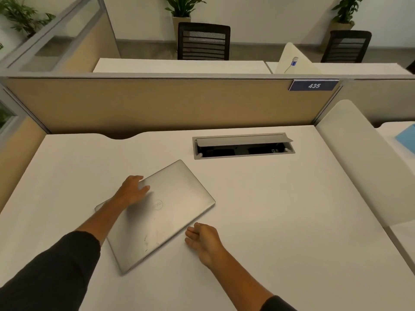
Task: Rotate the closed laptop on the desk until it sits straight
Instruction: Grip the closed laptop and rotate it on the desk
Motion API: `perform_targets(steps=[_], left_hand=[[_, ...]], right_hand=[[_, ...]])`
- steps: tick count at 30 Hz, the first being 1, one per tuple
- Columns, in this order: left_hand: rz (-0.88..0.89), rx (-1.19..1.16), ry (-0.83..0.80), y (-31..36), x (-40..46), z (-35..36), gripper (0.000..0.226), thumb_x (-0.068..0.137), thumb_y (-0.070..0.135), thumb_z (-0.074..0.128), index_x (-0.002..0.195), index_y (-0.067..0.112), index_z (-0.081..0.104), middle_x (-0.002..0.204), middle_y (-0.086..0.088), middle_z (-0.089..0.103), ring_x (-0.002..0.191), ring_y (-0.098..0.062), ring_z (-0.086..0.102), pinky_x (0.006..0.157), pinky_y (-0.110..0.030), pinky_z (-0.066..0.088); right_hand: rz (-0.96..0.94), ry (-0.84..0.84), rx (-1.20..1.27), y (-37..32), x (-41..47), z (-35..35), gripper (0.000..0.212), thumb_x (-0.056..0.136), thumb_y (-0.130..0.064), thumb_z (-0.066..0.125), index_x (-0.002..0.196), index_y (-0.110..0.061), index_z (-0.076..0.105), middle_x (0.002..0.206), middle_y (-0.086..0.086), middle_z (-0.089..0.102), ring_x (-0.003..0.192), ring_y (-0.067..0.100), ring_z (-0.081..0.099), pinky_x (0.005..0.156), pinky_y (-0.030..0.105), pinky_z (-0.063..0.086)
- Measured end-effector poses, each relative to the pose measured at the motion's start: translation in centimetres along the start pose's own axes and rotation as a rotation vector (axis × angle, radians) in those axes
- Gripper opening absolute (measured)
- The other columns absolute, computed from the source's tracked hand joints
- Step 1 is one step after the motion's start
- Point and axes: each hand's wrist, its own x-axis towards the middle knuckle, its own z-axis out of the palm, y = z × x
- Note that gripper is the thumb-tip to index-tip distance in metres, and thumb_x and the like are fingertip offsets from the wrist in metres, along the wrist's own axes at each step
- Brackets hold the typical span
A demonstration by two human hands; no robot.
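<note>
A closed silver laptop (170, 212) lies on the white desk (280, 209), turned at a slant to the desk's edges with one corner pointing away from me. My left hand (133, 189) rests on the lid near its far left edge, fingers spread over the rim. My right hand (203, 240) is open on the desk, fingertips against the laptop's near right edge. Neither hand grips the laptop.
A grey cable box (243, 145) with its flap raised is set into the desk behind the laptop. A beige partition (157, 102) with a "435" label (314, 85) closes the far side. A white divider (363, 158) stands at the right.
</note>
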Motion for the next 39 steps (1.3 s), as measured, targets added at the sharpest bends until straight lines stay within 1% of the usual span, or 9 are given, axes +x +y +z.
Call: perform_targets(steps=[9, 16, 19, 22, 25, 28, 32, 36, 39], left_hand=[[-0.086, 0.029, -0.02, -0.9, 2.4, 0.4, 0.06, 0.102, 0.035, 0.061, 0.152, 0.003, 0.055, 0.159, -0.021, 0.051, 0.149, -0.04, 0.049, 0.124, -0.048, 0.04], [-0.177, -0.221, -0.013, -1.2, 3.1, -0.1, 0.032, 0.092, 0.006, 0.061, 0.119, -0.003, 0.075, 0.13, -0.028, 0.07, 0.126, -0.047, 0.065, 0.101, -0.045, 0.054], [-0.207, -0.268, -0.009, -1.2, 2.9, -0.1, 0.028, 0.09, 0.001, 0.058, 0.112, -0.007, 0.075, 0.13, -0.03, 0.07, 0.121, -0.046, 0.066, 0.088, -0.038, 0.047], [-0.233, -0.301, 0.009, -1.5, 2.3, -0.1, 0.019, 0.09, 0.0, 0.057, 0.101, 0.006, 0.072, 0.131, -0.03, 0.07, 0.105, -0.037, 0.062, 0.087, -0.038, 0.045], [-0.259, -0.326, 0.038, -2.3, 1.9, -0.1, 0.023, 0.092, 0.002, 0.057, 0.108, 0.005, 0.073, 0.124, -0.024, 0.07, 0.112, -0.039, 0.063, 0.092, -0.04, 0.049], [-0.27, -0.334, 0.058, -2.9, 1.1, 0.2, 0.012, 0.093, 0.005, 0.06, 0.101, 0.013, 0.065, 0.114, -0.015, 0.063, 0.105, -0.033, 0.056, 0.092, -0.039, 0.047], [-0.29, -0.359, 0.086, -3.4, 0.2, 0.5, 0.01, 0.092, 0.008, 0.061, 0.1, 0.013, 0.063, 0.113, -0.014, 0.063, 0.105, -0.034, 0.058, 0.091, -0.039, 0.046], [-0.37, -0.428, 0.093, -4.1, -0.5, 1.0, 0.026, 0.092, 0.011, 0.063, 0.114, -0.001, 0.069, 0.127, -0.023, 0.068, 0.124, -0.044, 0.063, 0.093, -0.041, 0.048], [-0.401, -0.469, 0.078, -4.4, -1.5, 1.5, 0.037, 0.093, 0.013, 0.063, 0.127, -0.001, 0.068, 0.127, -0.018, 0.066, 0.127, -0.042, 0.061, 0.101, -0.045, 0.05]], right_hand=[[0.017, -0.034, 0.026, 0.3, 1.1, 1.3, 0.026, 0.103, -0.002, 0.049, 0.103, -0.005, 0.075, 0.111, 0.017, 0.075, 0.111, 0.029, 0.072, 0.107, 0.047, 0.055], [-0.004, 0.107, 0.056, 0.5, 1.4, 2.8, 0.027, 0.098, 0.004, 0.043, 0.095, -0.001, 0.07, 0.095, 0.015, 0.068, 0.09, 0.026, 0.068, 0.106, 0.045, 0.056], [-0.015, 0.122, 0.1, 0.5, 1.3, 3.3, 0.027, 0.095, 0.005, 0.044, 0.091, 0.0, 0.07, 0.086, 0.013, 0.069, 0.083, 0.025, 0.066, 0.105, 0.044, 0.057], [-0.034, 0.114, 0.126, 0.4, 1.3, 3.4, 0.027, 0.092, 0.008, 0.046, 0.089, 0.001, 0.072, 0.073, 0.008, 0.075, 0.079, 0.024, 0.07, 0.092, 0.038, 0.063], [-0.051, 0.129, 0.072, -0.1, 1.7, 3.6, 0.023, 0.091, 0.005, 0.047, 0.09, -0.001, 0.07, 0.079, 0.009, 0.07, 0.08, 0.024, 0.065, 0.084, 0.034, 0.062], [-0.056, 0.146, -0.039, -0.8, 1.8, 3.7, 0.011, 0.091, 0.0, 0.049, 0.09, -0.008, 0.057, 0.091, 0.01, 0.052, 0.08, 0.022, 0.046, 0.07, 0.033, 0.045], [-0.062, 0.139, -0.109, -1.6, 2.1, 3.9, 0.011, 0.088, -0.002, 0.053, 0.093, -0.011, 0.051, 0.094, 0.01, 0.043, 0.068, 0.017, 0.034, 0.06, 0.032, 0.03], [-0.089, 0.168, -0.193, -2.7, 2.7, 3.8, 0.005, 0.085, -0.003, 0.056, 0.085, -0.006, 0.051, 0.092, 0.01, 0.041, 0.068, 0.018, 0.034, 0.058, 0.032, 0.03], [-0.124, 0.174, -0.268, -4.1, 3.0, 3.8, 0.012, 0.079, -0.006, 0.062, 0.083, -0.005, 0.05, 0.081, 0.008, 0.039, 0.075, 0.023, 0.034, 0.065, 0.036, 0.033]])
